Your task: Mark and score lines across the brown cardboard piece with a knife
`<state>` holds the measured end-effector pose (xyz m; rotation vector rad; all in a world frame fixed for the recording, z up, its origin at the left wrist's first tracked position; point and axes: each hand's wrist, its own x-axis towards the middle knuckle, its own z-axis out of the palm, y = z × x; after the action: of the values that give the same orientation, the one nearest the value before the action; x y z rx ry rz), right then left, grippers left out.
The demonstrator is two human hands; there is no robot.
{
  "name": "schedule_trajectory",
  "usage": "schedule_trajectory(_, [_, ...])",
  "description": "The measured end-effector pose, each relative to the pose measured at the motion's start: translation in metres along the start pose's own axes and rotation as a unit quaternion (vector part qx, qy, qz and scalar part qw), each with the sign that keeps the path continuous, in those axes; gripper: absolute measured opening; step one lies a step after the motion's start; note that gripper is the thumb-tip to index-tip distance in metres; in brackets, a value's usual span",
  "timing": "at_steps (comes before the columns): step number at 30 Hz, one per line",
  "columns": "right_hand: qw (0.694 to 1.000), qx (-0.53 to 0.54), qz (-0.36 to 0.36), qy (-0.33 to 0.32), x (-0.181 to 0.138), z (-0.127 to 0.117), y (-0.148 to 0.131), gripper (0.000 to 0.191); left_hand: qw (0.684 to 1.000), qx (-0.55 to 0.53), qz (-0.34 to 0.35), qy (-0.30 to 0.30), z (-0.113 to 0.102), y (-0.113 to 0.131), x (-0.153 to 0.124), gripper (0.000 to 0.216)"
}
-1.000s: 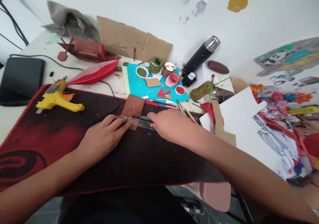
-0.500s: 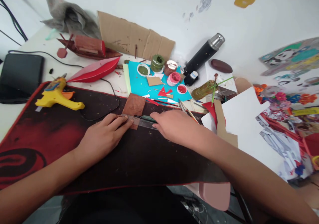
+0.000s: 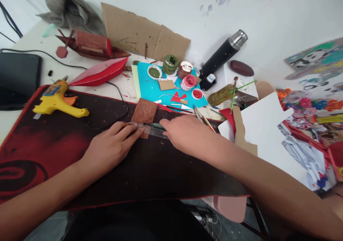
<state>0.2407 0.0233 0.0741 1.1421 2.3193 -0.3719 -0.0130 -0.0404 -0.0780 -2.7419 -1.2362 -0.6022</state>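
Note:
A clear ruler (image 3: 154, 131) lies across a brown-painted piece of card (image 3: 144, 111) on the dark mat. My left hand (image 3: 114, 141) presses the ruler down with its fingers stretched out over the card's lower part. Closed around a slim dark-green cutter (image 3: 157, 126), my right hand (image 3: 184, 133) rests at the ruler's right part. The cutter points left along the ruler's upper edge, towards the card; its tip is too small to make out clearly.
A yellow glue gun (image 3: 57, 103) sits on the mat (image 3: 150, 176) at left. Behind are a red model boat hull (image 3: 100, 73), a brown model boat (image 3: 92, 48), paint jars on blue paper (image 3: 144, 87), and a black flask (image 3: 219, 55). Scissors (image 3: 198, 114) lie beyond my right hand.
The camera view has shifted slightly. My right hand with the cutter is a touch further left along the ruler. My left hand stays pressed on the ruler.

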Motion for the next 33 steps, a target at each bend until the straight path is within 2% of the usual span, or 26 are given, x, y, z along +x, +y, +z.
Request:
schedule_trajectory(5, [1.0, -0.026, 0.001, -0.004, 0.002, -0.005, -0.011, 0.03, 1.0, 0.008, 0.006, -0.006, 0.0, -0.001, 0.0, 0.042])
schedule_trajectory(9, [1.0, -0.013, -0.005, 0.024, -0.004, 0.007, -0.003, 0.023, 1.0, -0.012, -0.003, -0.01, 0.001, -0.001, -0.001, 0.044])
schedule_trajectory(13, [0.994, 0.069, 0.03, 0.075, -0.015, 0.025, 0.004, 0.029, 1.0, -0.017, -0.006, -0.022, 0.001, -0.001, -0.001, 0.045])
schedule_trajectory(18, [0.967, 0.2, 0.059, 0.146, -0.017, 0.055, 0.004, 0.03, 1.0, 0.011, 0.018, -0.007, 0.002, -0.002, 0.003, 0.04])
schedule_trajectory(20, [0.963, 0.221, 0.059, 0.143, -0.014, 0.068, 0.004, 0.03, 1.0, 0.014, 0.011, 0.003, 0.003, -0.001, 0.004, 0.039])
schedule_trajectory(24, [0.971, 0.193, 0.087, 0.113, -0.007, 0.085, 0.006, 0.041, 1.0, 0.024, 0.001, 0.018, 0.003, 0.0, 0.005, 0.038])
schedule_trajectory(27, [0.972, 0.18, 0.11, 0.106, -0.005, 0.089, 0.006, 0.045, 0.999, 0.025, 0.014, 0.021, 0.003, 0.0, 0.005, 0.038])
schedule_trajectory(33, [0.972, 0.179, 0.124, 0.091, -0.007, 0.088, 0.002, 0.036, 0.999, -0.034, -0.005, 0.012, 0.002, 0.0, 0.006, 0.037])
